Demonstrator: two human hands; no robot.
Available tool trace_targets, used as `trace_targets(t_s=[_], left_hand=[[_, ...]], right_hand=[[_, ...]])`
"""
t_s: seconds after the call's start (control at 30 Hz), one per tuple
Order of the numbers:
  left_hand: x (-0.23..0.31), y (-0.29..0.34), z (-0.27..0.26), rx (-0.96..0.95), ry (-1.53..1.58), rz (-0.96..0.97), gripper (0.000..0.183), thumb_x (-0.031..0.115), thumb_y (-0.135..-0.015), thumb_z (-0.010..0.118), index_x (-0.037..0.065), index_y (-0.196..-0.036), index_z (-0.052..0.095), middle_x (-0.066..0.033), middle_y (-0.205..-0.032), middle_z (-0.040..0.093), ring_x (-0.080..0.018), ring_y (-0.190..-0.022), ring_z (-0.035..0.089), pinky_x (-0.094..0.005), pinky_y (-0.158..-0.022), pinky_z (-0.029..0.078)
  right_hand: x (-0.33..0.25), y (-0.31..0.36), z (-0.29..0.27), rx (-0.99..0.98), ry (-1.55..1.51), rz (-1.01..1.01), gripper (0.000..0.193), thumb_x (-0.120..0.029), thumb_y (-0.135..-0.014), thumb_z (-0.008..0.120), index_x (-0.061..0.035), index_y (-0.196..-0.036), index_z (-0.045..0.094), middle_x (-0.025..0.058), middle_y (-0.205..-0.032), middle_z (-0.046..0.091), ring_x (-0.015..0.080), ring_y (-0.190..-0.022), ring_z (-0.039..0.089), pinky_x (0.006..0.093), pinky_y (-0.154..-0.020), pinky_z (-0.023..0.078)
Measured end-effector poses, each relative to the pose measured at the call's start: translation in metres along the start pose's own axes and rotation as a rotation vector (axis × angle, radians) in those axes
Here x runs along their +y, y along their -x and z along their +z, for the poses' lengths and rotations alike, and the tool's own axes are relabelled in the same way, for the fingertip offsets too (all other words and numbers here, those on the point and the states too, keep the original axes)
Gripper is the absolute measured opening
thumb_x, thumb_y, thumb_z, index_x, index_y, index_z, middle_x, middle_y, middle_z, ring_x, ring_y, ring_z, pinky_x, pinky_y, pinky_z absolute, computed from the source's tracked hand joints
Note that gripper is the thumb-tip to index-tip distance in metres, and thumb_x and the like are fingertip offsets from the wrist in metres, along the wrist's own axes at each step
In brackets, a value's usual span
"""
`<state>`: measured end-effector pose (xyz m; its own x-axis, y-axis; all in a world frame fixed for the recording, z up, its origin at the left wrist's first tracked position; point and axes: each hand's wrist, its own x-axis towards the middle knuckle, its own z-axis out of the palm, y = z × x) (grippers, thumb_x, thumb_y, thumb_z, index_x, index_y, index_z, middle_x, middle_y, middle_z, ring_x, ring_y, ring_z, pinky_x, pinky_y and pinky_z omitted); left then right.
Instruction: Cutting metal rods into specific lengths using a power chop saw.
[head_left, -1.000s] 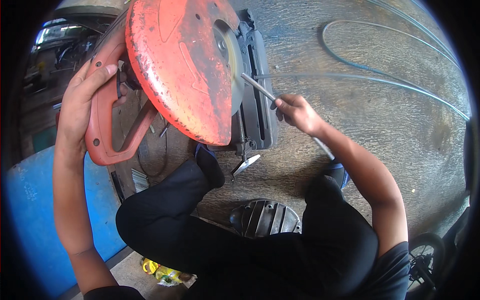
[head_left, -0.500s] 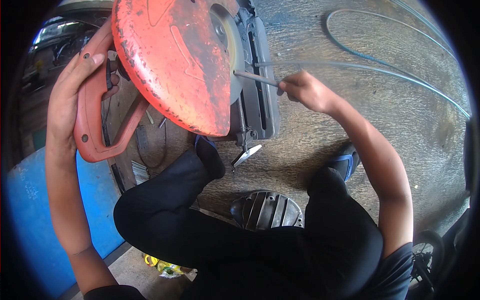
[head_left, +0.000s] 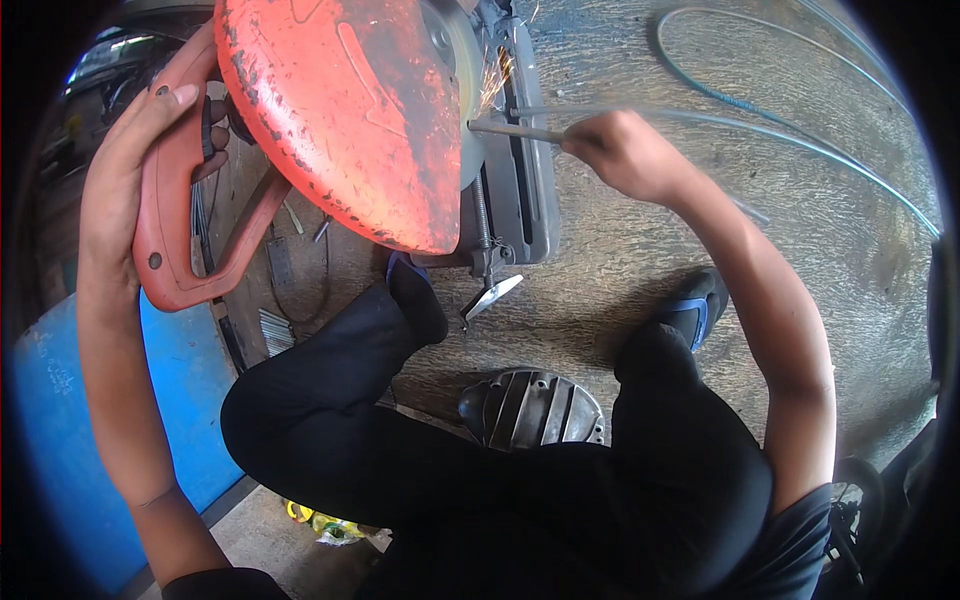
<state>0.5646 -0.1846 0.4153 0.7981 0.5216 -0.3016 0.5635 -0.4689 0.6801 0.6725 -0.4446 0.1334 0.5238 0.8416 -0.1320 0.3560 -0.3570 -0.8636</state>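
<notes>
My left hand [head_left: 128, 170] is closed round the red handle [head_left: 172, 215] of a cut-off saw, its fingers near the black trigger. The saw's worn red guard [head_left: 340, 120] covers most of the cutting disc [head_left: 466, 90]. In my right hand [head_left: 625, 155] is a thin metal rod [head_left: 520, 131], pinched at one end. The rod's other end meets the edge of the disc, and orange sparks [head_left: 494, 78] fly up beside it. Under the disc lies the saw's dark base [head_left: 538, 190] with a threaded vise screw [head_left: 482, 215] and a crank handle [head_left: 494, 295].
A blue panel [head_left: 185, 370] stands at the left. Between my feet sits a ribbed metal motor part [head_left: 535, 410]. Several short rods [head_left: 275, 332] lie left of my knee. A looped cable [head_left: 740, 115] stretches over the floor at the upper right; yellow packaging [head_left: 325, 522] is at the lower left.
Sparks have appeared at the disc. My right hand and the rod have moved slightly up, and the saw handle with my left hand has shifted a little up and left.
</notes>
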Motion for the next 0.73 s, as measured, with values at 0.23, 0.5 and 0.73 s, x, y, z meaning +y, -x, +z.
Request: trace_targets(t_s=[0.23, 0.5, 0.73], left_hand=[[0.002, 0.002, 0.002, 0.029, -0.024, -0.006, 0.051, 0.031, -0.088, 0.062, 0.003, -0.129, 0.053, -0.0052, -0.102, 0.060, -0.0117, -0.086, 0.057, -0.0276, -0.080, 0.048], [-0.001, -0.002, -0.003, -0.008, 0.001, 0.014, 0.050, 0.032, -0.089, 0.062, 0.003, -0.129, 0.052, -0.0052, -0.104, 0.060, -0.0121, -0.087, 0.057, -0.0276, -0.080, 0.048], [-0.002, -0.003, -0.007, 0.027, 0.004, 0.011, 0.051, 0.032, -0.088, 0.063, 0.003, -0.129, 0.052, -0.0054, -0.107, 0.060, -0.0128, -0.090, 0.058, -0.0284, -0.084, 0.048]], right_hand=[[-0.001, -0.001, 0.000, 0.044, 0.053, -0.060, 0.021, -0.016, -0.088, 0.058, -0.0001, -0.093, 0.070, 0.0219, -0.078, 0.066, 0.0362, -0.075, 0.065, 0.0419, -0.074, 0.051], [0.000, -0.001, 0.004, 0.189, 0.226, -0.177, 0.016, -0.015, -0.087, 0.058, -0.0039, -0.083, 0.069, 0.0176, -0.073, 0.065, 0.0350, -0.071, 0.065, 0.0435, -0.069, 0.053], [0.002, -0.001, 0.002, 0.230, 0.434, -0.267, 0.014, -0.016, -0.087, 0.059, -0.0057, -0.085, 0.068, 0.0163, -0.070, 0.066, 0.0330, -0.068, 0.066, 0.0429, -0.066, 0.054]])
